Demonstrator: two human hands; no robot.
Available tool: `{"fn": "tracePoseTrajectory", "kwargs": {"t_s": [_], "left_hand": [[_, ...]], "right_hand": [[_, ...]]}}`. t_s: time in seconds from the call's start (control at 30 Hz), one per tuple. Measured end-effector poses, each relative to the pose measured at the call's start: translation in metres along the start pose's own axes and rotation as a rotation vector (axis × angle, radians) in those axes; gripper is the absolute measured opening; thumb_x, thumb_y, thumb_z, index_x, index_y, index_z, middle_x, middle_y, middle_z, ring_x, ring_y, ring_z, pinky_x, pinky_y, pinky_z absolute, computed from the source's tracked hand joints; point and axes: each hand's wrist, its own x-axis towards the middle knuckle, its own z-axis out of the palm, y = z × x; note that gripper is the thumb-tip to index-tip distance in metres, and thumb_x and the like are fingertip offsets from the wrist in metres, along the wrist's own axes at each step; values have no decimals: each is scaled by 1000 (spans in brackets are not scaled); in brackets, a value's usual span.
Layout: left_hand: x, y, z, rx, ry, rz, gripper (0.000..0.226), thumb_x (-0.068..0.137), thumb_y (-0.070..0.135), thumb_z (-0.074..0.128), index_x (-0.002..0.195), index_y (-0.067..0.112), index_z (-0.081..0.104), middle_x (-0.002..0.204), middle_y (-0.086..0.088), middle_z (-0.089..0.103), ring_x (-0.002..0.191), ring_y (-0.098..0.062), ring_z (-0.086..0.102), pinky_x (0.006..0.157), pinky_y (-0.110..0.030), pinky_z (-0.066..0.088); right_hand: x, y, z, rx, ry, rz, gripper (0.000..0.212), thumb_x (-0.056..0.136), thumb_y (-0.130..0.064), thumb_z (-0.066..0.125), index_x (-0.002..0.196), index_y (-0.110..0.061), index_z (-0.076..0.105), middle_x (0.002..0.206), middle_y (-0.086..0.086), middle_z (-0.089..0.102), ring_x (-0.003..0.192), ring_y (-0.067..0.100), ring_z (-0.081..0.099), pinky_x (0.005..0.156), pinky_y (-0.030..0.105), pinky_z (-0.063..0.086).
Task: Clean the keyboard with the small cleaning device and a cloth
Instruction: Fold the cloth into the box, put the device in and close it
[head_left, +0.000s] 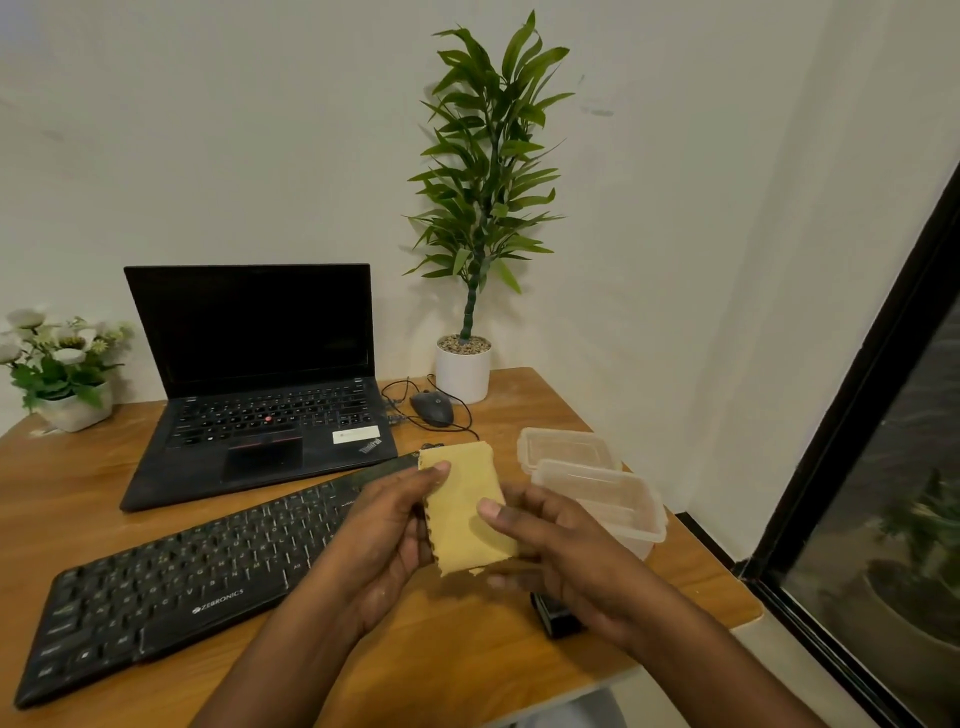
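A folded yellow cloth (465, 506) is held up over the desk between both hands. My left hand (387, 535) pinches its left edge with the thumb near the top corner. My right hand (558, 551) grips its right side, thumb pressed on the front. The black Zebronics keyboard (176, 587) lies slanted on the wooden desk, to the left of and below the hands; its far right end is hidden behind the cloth and my left hand. A small black device (556, 616) rests on the desk under my right wrist, mostly covered.
An open black laptop (254, 384) stands behind the keyboard. A black wired mouse (432, 408) and a potted plant (464, 369) are at the back. A clear plastic box (605, 501) and its lid (566, 447) sit at right. A flower pot (72, 410) is at far left. The desk edge (748, 605) faces a dark window.
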Motion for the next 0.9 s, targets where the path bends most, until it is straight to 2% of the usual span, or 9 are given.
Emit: {"fn": "tracePoseTrajectory", "kwargs": {"t_s": [0.07,0.13,0.23,0.37,0.5,0.63,0.7,0.77,0.9], "left_hand": [[1,-1,6,-69,-14,7,34,103,20,59,127,-3,66,110,-27,76,92,-34,77,71,-43,68],[5,-3,9,-103,-18,25,31,104,19,59,126,-1,67,114,-25,76,99,-36,76,79,-44,66],[12,-7,11,-73,-8,61,31,99,14,64,126,0,69,121,-24,75,110,-37,75,86,-43,67],[24,-5,17,41,-17,91,39,82,7,76,121,5,74,111,-19,79,92,-26,76,67,-30,65],[51,-8,39,388,80,127,13,89,15,83,100,8,81,94,-11,82,73,-19,76,59,-26,62],[81,-20,61,664,80,191,13,84,16,89,86,5,82,77,-5,77,57,-13,64,46,-26,47],[96,-26,70,769,110,230,13,79,17,93,78,10,82,78,-4,79,67,-18,71,53,-31,54],[110,-32,79,903,132,247,17,75,22,95,70,17,80,77,0,79,77,-20,74,69,-39,60],[128,-39,92,1204,160,280,21,74,36,93,72,24,76,78,9,74,78,-16,70,73,-38,60]], "right_hand": [[1,2,-2,85,-57,57,56,83,-28,86,132,-8,69,124,14,78,114,30,76,100,49,61],[1,4,-7,145,-20,52,59,79,-18,86,130,3,65,118,22,78,100,30,79,93,45,64],[-2,-2,-21,226,50,53,59,80,-9,84,129,11,59,113,33,76,84,30,80,81,41,68],[-10,-21,-51,159,100,51,43,90,-5,79,127,7,60,115,30,76,81,29,79,73,36,69],[-13,-43,-91,22,190,33,31,89,-6,82,114,2,67,98,21,79,68,19,76,65,30,68],[-5,-50,-123,-161,343,-12,26,85,-5,87,106,-2,71,93,16,77,74,22,77,80,44,69],[3,-47,-134,-279,406,-8,32,85,-6,89,110,-1,71,99,21,79,76,27,79,84,48,67],[10,-43,-142,-400,477,-4,39,82,-7,92,112,-4,69,95,21,80,69,27,80,74,41,69],[28,-29,-151,-743,581,-9,42,78,-20,95,103,-20,61,83,7,79,62,18,78,54,32,60]]}}
